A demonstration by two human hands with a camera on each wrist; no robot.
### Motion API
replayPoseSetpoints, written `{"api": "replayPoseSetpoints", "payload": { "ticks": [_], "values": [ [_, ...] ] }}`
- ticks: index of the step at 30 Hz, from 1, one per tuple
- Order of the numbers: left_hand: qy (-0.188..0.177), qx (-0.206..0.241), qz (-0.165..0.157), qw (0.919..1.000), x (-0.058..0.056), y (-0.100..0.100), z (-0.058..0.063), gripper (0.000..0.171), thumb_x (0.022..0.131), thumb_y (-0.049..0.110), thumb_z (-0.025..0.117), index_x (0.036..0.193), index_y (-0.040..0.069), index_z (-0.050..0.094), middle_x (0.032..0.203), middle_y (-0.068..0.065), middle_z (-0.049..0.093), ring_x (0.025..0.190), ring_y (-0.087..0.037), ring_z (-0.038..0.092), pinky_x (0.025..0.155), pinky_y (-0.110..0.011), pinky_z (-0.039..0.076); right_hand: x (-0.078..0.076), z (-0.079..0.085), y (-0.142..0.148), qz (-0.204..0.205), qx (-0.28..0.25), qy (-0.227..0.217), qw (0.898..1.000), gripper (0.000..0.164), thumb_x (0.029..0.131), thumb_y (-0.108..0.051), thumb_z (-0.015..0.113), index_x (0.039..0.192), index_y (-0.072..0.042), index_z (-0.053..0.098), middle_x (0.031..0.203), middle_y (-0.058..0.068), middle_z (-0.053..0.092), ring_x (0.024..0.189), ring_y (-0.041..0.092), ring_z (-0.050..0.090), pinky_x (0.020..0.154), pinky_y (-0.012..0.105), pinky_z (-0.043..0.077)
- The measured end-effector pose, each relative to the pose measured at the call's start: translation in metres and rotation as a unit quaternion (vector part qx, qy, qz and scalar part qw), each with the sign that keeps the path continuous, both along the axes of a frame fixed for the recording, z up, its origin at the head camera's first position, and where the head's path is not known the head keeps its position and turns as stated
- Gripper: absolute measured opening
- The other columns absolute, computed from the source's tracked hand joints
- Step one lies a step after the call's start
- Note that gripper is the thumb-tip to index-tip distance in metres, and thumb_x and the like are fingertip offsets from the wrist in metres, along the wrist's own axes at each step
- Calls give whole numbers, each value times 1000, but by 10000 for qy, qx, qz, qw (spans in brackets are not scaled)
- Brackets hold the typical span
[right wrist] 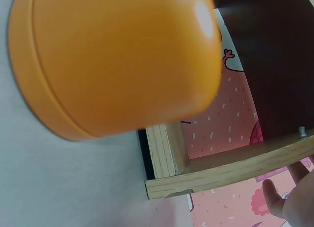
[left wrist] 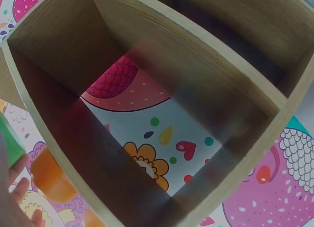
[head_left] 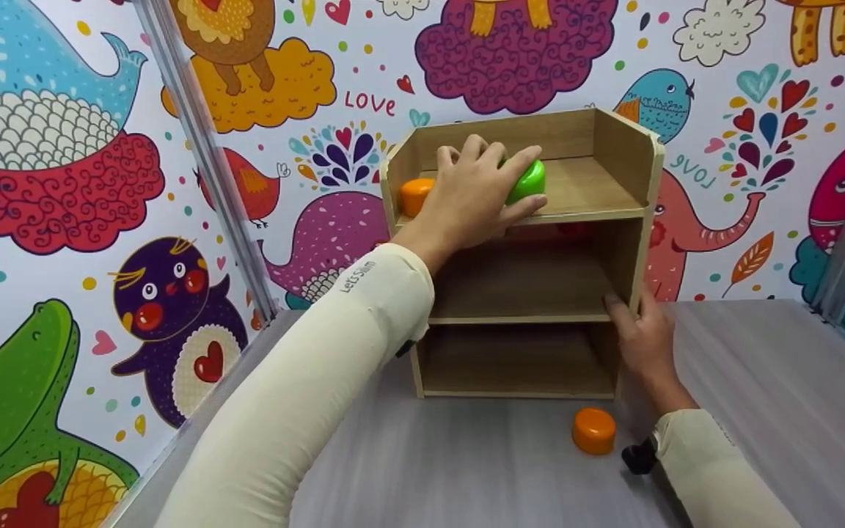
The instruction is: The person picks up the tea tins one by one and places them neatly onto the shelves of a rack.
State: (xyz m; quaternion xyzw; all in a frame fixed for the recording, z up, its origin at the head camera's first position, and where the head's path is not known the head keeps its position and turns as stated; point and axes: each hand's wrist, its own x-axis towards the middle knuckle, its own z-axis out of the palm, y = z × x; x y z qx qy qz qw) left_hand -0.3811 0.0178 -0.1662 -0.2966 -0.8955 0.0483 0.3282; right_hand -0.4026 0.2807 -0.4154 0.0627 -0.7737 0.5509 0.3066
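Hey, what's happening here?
A person's left hand holds a green container at the top level of a three-tier shelf, while their right hand grips the shelf's side. An orange container sits at the top level's left end, and another orange container stands on the table, near the shelf's lower right.

Glossy green plastic tub (head_left: pixel 532 182), smooth orange tubs (head_left: pixel 594 431), wood-grain shelf (head_left: pixel 602 183), cloth sleeves (head_left: pixel 298 389)

Left sleeve (head_left: pixel 298 389) cream, wrinkled, dark "Let's Slim" lettering (head_left: pixel 358 276) near cuff (head_left: pixel 415 293). Right sleeve (head_left: pixel 723 469) also cream, black device (head_left: pixel 639 456) at its wrist end. Left hand (head_left: pixel 470 191), right hand (head_left: pixel 646 341) bare.
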Motion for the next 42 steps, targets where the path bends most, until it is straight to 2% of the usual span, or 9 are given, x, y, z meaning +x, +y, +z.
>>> {"api": "replayPoseSetpoints", "payload": {
  "ticks": [10, 27, 36, 42],
  "values": [
    [-220, -4, 245, 9995, -11, 5, -8, 68, 98, 68, 46, 157, 35, 37, 138, -7, 58, 130, -28, 45, 105, -57, 37, 0, 0, 0, -70, 15, 18, 10000, 58, 101, -41, 56, 155, -24, 41, 150, 13, 51, 128, 39, 56, 109, 64, 41],
    [-339, 57, 354, 9988, -16, 4, -19, 71, 99, 69, 41, 160, 35, 31, 141, -7, 57, 130, -28, 45, 101, -56, 35, 0, 1, -1, -62, -23, -12, 10000, 58, 101, -42, 57, 153, -22, 44, 148, 12, 54, 127, 39, 58, 110, 63, 41],
    [-498, 147, 386, 9979, -17, 4, -24, 72, 100, 69, 38, 161, 32, 29, 142, -6, 57, 131, -28, 42, 101, -55, 34, 1, 1, 0, -26, -38, -4, 10000, 59, 101, -43, 57, 155, -23, 42, 150, 12, 52, 128, 38, 57, 109, 64, 41],
    [-460, 104, 407, 9981, -17, 3, -26, 73, 101, 68, 35, 162, 29, 28, 143, -5, 57, 133, -29, 41, 103, -56, 34, 2, 1, -1, 3, -15, -12, 10000, 60, 102, -42, 55, 157, -24, 39, 150, 14, 51, 129, 41, 56, 108, 65, 41]
  ]
}}
